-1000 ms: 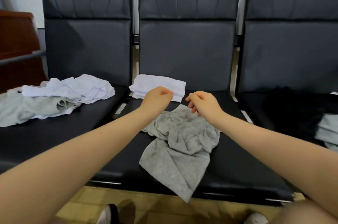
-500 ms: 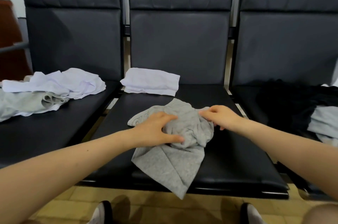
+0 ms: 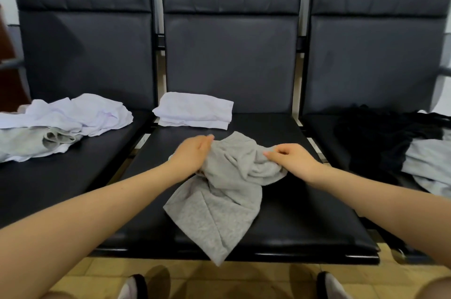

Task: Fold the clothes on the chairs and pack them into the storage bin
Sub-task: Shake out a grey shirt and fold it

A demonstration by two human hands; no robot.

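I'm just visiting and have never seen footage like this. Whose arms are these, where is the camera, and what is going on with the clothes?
There is no machine here: a person wears a camera on the head, looking down at their own two hands. The left hand and right hand both grip a crumpled grey garment on the middle chair seat. Behind it lies a folded white garment. The left chair holds an unfolded white and grey pile; the right chair holds black and grey clothes. No storage bin shows.
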